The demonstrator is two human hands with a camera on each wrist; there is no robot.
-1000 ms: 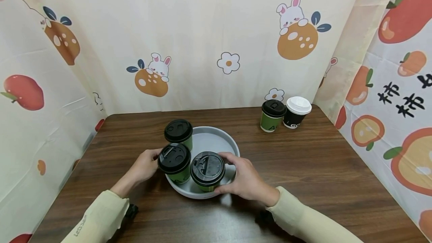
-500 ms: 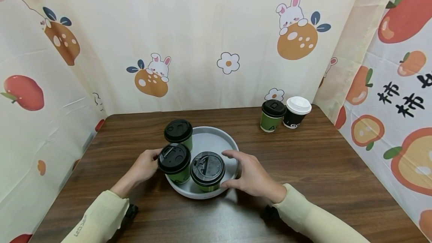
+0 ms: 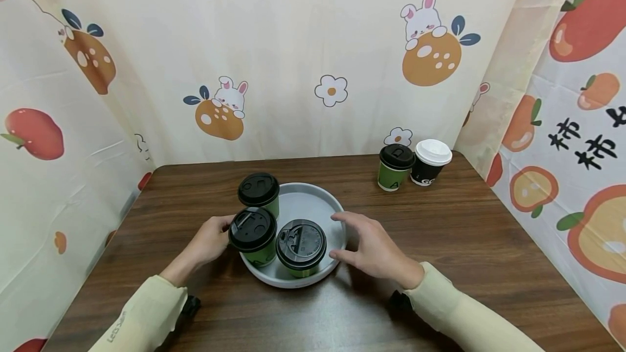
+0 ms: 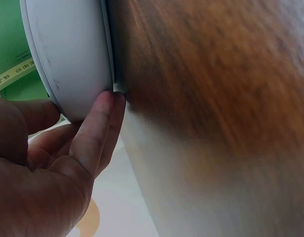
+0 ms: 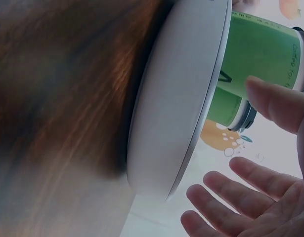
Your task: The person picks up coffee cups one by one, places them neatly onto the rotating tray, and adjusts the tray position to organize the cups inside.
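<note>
Three green paper coffee cups with black lids stand on a round light-grey tray (image 3: 310,205): a back-left cup (image 3: 258,190), a front-left cup (image 3: 259,254) and a front-middle cup (image 3: 301,246). My left hand (image 3: 213,238) pinches the tray's left edge; in the left wrist view the thumb lies at the upper rim and the fingers (image 4: 95,128) along the outer wall near its base. To the right of the front-middle cup, my right hand (image 3: 374,246) is spread at the tray's right edge and holds nothing. Its fingers (image 5: 240,192) are apart from the cups in the right wrist view.
At the back right of the brown wooden table (image 3: 440,243) stand another green cup (image 3: 392,173) with a black lid and a black cup (image 3: 426,171) with a white lid, side by side. A printed curtain (image 3: 293,42) encloses the table at the back and sides.
My right hand has let go of the front-middle cup and drawn back to the right, fingers spread. The left hand, the tray and the cups keep their places.
</note>
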